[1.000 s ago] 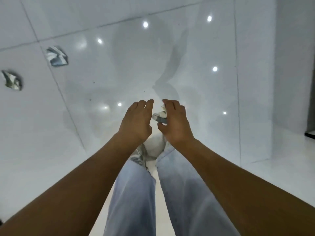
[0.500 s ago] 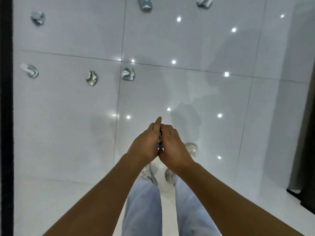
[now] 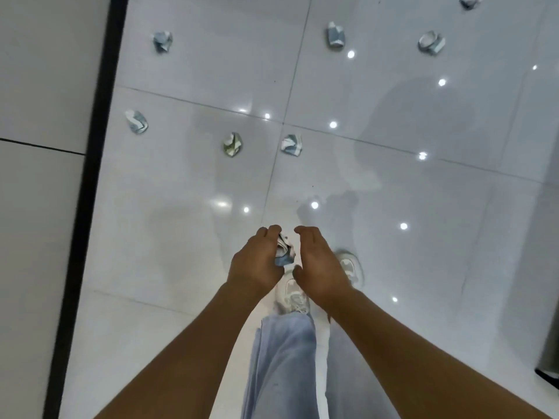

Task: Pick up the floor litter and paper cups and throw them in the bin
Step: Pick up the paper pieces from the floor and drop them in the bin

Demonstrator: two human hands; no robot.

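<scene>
Seven crumpled paper cups lie on the glossy tiled floor (image 3: 393, 192) in my head view, and an eighth piece is already in my grasp. My left hand (image 3: 255, 261) curls its fingers round a crushed blue-and-white cup (image 3: 284, 252), held just above my white shoes (image 3: 292, 293). My right hand (image 3: 320, 267) hangs just beside it, fingers relaxed and apart, touching nothing that I can see.

From my hands, the nearest litter sits at about twelve o'clock: a blue-white cup (image 3: 292, 144) with a greenish wad (image 3: 233, 144) just beside it toward eleven. Another cup (image 3: 136, 121) lies at ten o'clock near the black strip (image 3: 90, 176), and one more (image 3: 162, 40) lies farther off at eleven. Three more lie far out between twelve and two: (image 3: 335, 36), (image 3: 431, 42) and one cut off by the top edge (image 3: 470, 0).

No bin shows anywhere. I judge the sensible way on is to keep the left fingers snug on the crushed cup, step toward twelve o'clock, and take the nearest two with the free right hand before hunting for the bin.
</scene>
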